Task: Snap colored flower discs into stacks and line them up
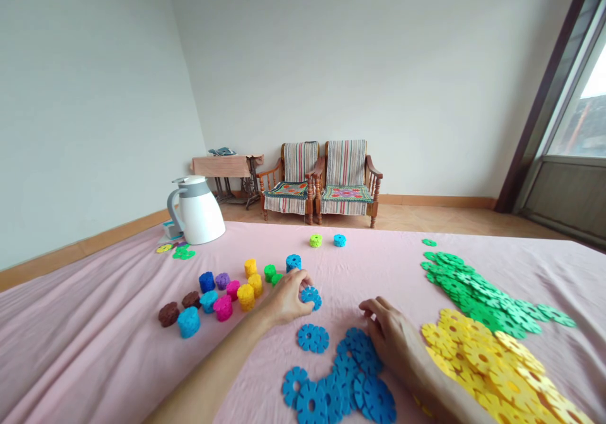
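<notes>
My left hand [286, 299] is closed around the edge of a blue notched plastic disc [311, 298], with thumb and fingers on opposite sides of it. Just beyond those fingers stands a short stack of blue discs [293, 262]. My right hand [391, 329] hovers low over the cloth with its fingers loosely bent and thumb apart, holding nothing. Beside it, a loose pile of blue discs [348, 373] spreads toward the near edge. A few overlapping blue discs [313, 338] lie between my hands.
Stacks in several colours, such as a pink stack [223, 308], stand left on the pink cloth [118, 323]. Yellow discs [483, 354] and green discs [468, 285] heap at right. A white jug [203, 212] stands back left; a lime stack [315, 240] is at the far edge.
</notes>
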